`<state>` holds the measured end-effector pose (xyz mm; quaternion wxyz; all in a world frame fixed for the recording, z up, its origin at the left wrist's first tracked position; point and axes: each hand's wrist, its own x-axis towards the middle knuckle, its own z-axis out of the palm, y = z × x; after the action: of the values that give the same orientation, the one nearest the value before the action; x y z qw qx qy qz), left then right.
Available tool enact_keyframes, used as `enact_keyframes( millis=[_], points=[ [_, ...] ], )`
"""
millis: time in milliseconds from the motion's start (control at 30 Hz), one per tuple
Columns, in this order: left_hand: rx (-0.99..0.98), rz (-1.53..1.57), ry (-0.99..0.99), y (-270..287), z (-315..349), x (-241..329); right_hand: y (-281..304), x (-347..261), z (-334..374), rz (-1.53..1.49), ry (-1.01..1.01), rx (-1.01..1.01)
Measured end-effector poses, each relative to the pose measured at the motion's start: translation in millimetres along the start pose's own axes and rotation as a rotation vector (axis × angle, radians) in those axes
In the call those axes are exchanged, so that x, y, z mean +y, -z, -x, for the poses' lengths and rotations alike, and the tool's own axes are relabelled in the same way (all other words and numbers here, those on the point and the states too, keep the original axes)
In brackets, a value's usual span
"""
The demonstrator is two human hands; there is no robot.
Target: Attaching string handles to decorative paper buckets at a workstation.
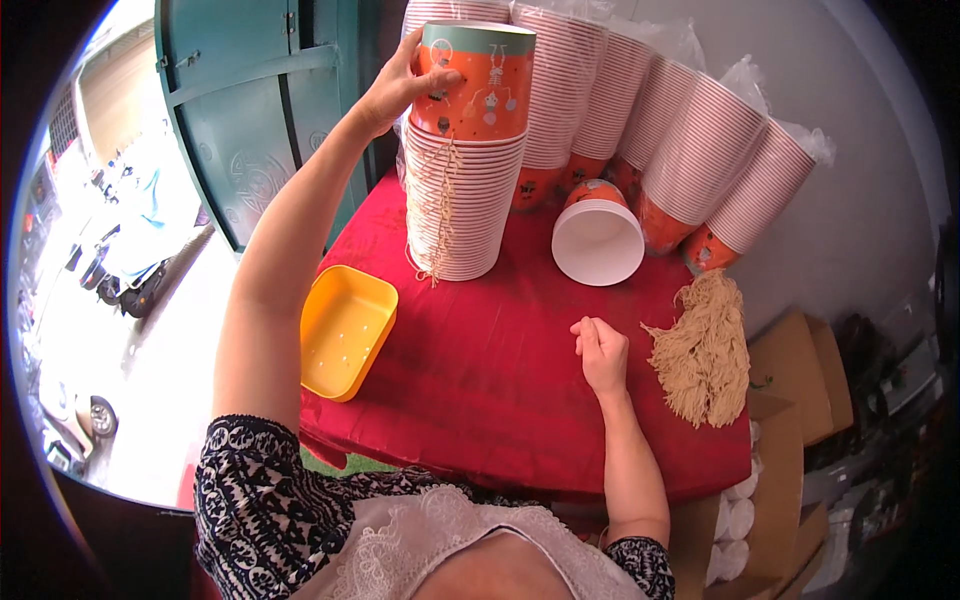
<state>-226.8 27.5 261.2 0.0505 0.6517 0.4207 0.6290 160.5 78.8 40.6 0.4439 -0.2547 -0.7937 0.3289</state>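
The one view looks from the person's head, through a fisheye lens, and faces down and forward to the table (480, 375). It is near, with the left hand (393, 95) and the right hand (604, 356) both inside. Left of the left hand, it reaches also the door (240, 130).

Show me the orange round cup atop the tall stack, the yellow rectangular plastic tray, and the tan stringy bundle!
Orange round cup (480, 88): head view, printed outer side.
Yellow rectangular plastic tray (346, 303): head view, bare inner floor.
Tan stringy bundle (708, 350): head view, middle of the strands.
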Motion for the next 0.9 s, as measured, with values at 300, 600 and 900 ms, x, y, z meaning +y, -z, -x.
enact_keyframes(
  millis=[300,600,900],
  points=[
    [0.235,-0.43,-0.035,26.2,-41.6,33.6,-6.8,2.8,0.0,0.0,-0.026,-0.003],
    [-0.354,-1.336,0.176,-56.2,-114.1,92.3,-4.3,3.3,-0.3,0.018,-0.046,-0.027],
    [-0.428,-1.079,0.3,-58.3,-106.6,82.4,-6.0,0.1,4.2,0.049,-0.015,-0.087]
  ],
)
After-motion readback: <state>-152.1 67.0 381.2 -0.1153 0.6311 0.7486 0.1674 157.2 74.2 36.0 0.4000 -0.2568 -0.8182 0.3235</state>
